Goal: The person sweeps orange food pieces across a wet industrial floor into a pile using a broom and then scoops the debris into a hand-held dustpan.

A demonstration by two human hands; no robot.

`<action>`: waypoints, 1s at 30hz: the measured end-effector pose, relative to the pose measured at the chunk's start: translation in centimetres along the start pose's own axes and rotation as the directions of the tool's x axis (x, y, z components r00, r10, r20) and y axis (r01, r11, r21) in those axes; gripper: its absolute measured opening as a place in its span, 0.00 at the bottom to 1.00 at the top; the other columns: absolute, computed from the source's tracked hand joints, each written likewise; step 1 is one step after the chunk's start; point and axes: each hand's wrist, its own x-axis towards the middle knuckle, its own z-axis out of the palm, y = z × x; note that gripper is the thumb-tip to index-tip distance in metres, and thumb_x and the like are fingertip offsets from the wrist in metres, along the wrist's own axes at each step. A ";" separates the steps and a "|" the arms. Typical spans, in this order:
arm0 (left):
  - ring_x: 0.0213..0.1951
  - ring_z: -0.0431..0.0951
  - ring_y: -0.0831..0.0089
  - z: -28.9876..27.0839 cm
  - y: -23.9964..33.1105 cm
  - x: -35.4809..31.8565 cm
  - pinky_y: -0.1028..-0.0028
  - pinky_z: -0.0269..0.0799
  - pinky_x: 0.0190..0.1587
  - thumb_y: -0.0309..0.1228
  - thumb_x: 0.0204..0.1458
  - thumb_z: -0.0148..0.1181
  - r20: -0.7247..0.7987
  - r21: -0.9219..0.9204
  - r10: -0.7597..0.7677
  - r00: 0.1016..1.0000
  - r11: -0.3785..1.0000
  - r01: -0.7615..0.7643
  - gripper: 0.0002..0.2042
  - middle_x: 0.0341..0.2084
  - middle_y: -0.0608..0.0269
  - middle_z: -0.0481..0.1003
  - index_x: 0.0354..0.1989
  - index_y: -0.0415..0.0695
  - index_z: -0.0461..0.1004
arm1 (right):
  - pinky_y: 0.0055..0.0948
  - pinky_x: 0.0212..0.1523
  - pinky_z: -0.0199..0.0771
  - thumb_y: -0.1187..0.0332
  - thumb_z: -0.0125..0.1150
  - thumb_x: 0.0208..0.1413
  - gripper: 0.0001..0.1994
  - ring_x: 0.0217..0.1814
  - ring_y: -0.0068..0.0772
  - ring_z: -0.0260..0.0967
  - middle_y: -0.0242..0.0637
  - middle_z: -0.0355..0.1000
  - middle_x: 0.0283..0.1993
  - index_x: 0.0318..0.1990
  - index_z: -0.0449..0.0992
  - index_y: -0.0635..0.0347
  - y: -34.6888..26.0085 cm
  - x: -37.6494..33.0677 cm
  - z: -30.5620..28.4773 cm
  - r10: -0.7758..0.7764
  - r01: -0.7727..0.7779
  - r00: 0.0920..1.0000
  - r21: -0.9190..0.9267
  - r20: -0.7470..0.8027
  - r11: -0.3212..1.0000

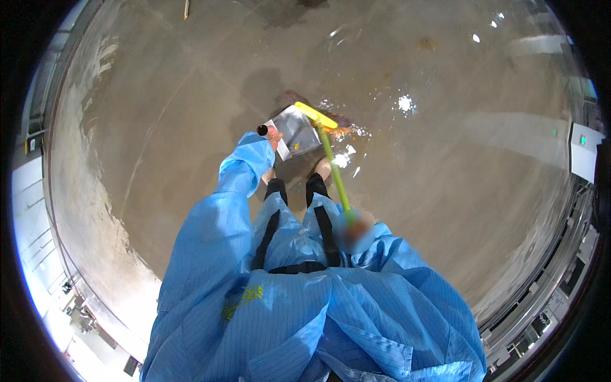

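Note:
My left hand (274, 137) is closed round the dark-ended handle of a dustpan (298, 132). The dustpan has a grey see-through-looking pan with a white edge and lies low in front of my feet. A broom with a green stick (336, 170) and a yellow head (316, 115) reaches from my right hand (354, 233) to the floor. Its dark purplish-brown bristles show around the head, beside the pan's far right edge. Blur covers my right hand, but the stick runs into its grip. A small yellow mark or bit shows on the pan.
My feet (323, 168) stand just behind the dustpan on a brownish, shiny floor (191, 108). Bright reflections (406, 104) spot it to the right of the broom. A thin stick-like piece (186, 9) lies far off at the top left. Railings and equipment (541, 286) line the right rim.

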 end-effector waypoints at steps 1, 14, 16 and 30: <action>0.25 0.69 0.69 0.2 0.0 0.2 0.69 0.64 0.29 0.37 0.44 0.53 -0.010 -0.004 0.020 1.000 1.000 -0.020 0.11 0.19 0.60 0.70 0.26 0.41 0.69 | 0.32 0.25 0.65 0.63 0.56 0.39 0.15 0.27 0.33 0.66 0.40 0.68 0.27 0.36 0.69 0.60 -0.5 -0.6 0.4 0.001 -0.004 0.999 0.113 0.033 0.994; 0.19 0.64 0.81 3.5 -4.9 3.0 0.76 0.61 0.24 0.31 0.46 0.52 -0.076 -0.167 0.129 0.989 0.976 -0.140 0.08 0.14 0.69 0.68 0.21 0.41 0.69 | 0.27 0.21 0.66 0.71 0.48 0.46 0.11 0.25 0.29 0.65 0.37 0.67 0.28 0.39 0.67 0.60 -4.4 -12.3 1.5 -0.177 0.116 0.983 0.891 -0.041 0.438; 0.26 0.69 0.67 3.2 -4.5 2.7 0.69 0.65 0.30 0.39 0.43 0.54 -0.038 -0.005 -0.024 0.999 1.000 0.024 0.12 0.20 0.61 0.71 0.26 0.41 0.69 | 0.26 0.19 0.63 0.70 0.47 0.47 0.10 0.22 0.27 0.62 0.34 0.64 0.25 0.38 0.66 0.59 -3.3 -14.0 -1.0 -0.228 0.058 0.971 0.862 0.068 0.503; 0.18 0.63 0.77 1.7 1.7 -1.9 0.73 0.60 0.21 0.29 0.42 0.54 -0.073 -0.123 0.122 0.990 0.984 -0.130 0.08 0.11 0.63 0.65 0.15 0.40 0.66 | 0.25 0.15 0.49 0.68 0.46 0.46 0.04 0.13 0.23 0.47 0.24 0.48 0.14 0.26 0.58 0.49 -1.7 -7.6 -7.9 0.105 -0.267 0.964 0.865 0.245 0.425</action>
